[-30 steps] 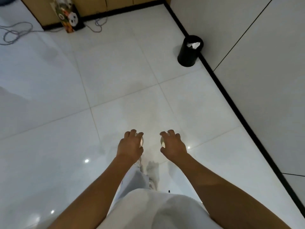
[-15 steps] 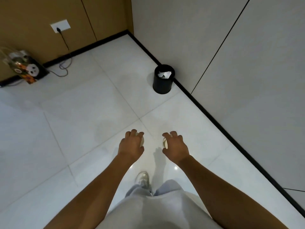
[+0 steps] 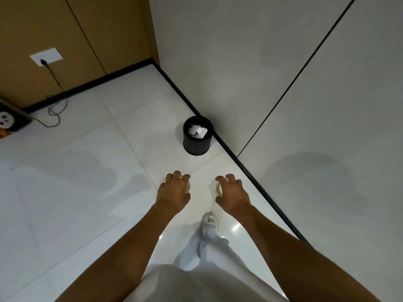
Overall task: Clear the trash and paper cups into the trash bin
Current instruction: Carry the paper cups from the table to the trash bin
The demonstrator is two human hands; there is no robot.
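My left hand point(image 3: 174, 190) grips a white paper cup point(image 3: 188, 186) from above; only its rim edge shows past the thumb. A second white paper cup point(image 3: 218, 189) is held the same way by my right hand point(image 3: 233, 194), its open rim facing left. Both hands are held out at waist height over the floor. The black round trash bin point(image 3: 197, 143) stands on the floor ahead, against the grey wall's black skirting, with crumpled white paper point(image 3: 197, 131) inside. The bin is ahead of and between my hands.
A grey panelled wall point(image 3: 283, 83) with black skirting runs along the right. Brown wooden panels point(image 3: 65, 40) with a wall socket point(image 3: 46, 56) and a trailing cable point(image 3: 54, 110) lie at the far left. A printed bag point(image 3: 9, 124) stands at the left edge. My right foot point(image 3: 209, 221) steps forward.
I have walked toward the bin: it appears nearer and more centred ahead of my hands. Both hands keep the same grip on their cups.
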